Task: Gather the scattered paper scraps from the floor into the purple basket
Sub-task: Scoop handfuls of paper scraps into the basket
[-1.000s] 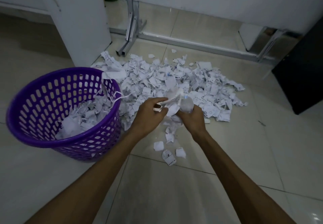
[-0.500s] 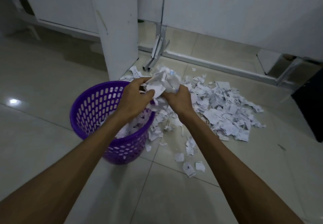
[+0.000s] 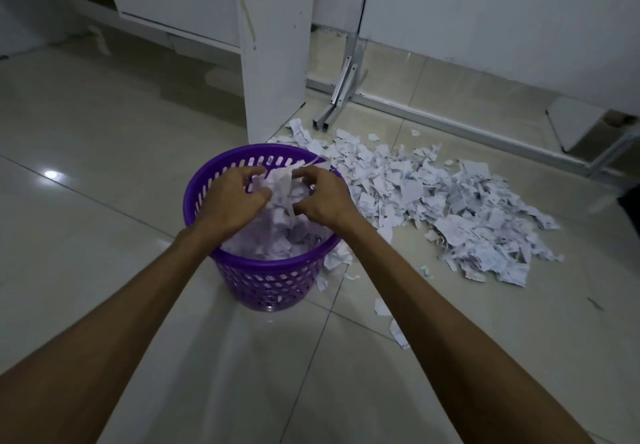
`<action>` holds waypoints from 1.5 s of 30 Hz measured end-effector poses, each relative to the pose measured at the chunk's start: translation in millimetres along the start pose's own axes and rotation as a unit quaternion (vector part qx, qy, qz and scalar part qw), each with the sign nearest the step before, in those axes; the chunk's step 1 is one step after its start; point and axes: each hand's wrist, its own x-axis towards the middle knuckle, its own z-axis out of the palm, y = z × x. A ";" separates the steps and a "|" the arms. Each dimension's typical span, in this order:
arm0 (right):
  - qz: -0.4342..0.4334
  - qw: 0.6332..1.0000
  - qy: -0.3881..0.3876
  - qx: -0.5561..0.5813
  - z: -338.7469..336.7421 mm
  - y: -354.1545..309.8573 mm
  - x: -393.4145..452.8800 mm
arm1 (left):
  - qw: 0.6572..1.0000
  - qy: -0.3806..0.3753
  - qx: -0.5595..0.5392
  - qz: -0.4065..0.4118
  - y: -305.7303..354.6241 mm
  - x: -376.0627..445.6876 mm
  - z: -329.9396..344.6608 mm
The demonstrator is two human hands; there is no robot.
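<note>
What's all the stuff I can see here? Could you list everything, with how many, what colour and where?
purple basket: one, purple, on the floor at centre, partly filled with scraps.
paper scraps in hands: a bunch, white, over the basket's mouth.
paper pile: one big heap, white, on the floor right of the basket.
stray scraps: several, white, on the tiles near the basket.
white panel: one, upright behind the basket.
metal frame: one, silver, along the wall.
left hand: holds scraps.
right hand: holds scraps.

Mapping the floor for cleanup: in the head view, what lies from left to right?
purple basket → left hand → right hand → pile of paper scraps on the floor.
</note>
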 end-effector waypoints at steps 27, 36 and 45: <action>0.174 0.957 0.223 -0.059 -167.9 311.5 -82.4 | 0.982 -0.160 0.041 0.091 50.0 -5.7 266.6; 0.293 0.935 0.167 -0.104 -190.3 413.6 -67.4 | 0.970 -0.121 0.195 -0.080 -3.0 14.2 329.3; 0.183 0.959 0.118 -0.183 -131.7 411.6 -39.2 | 0.976 -0.152 0.153 -0.012 -1.4 -0.1 371.9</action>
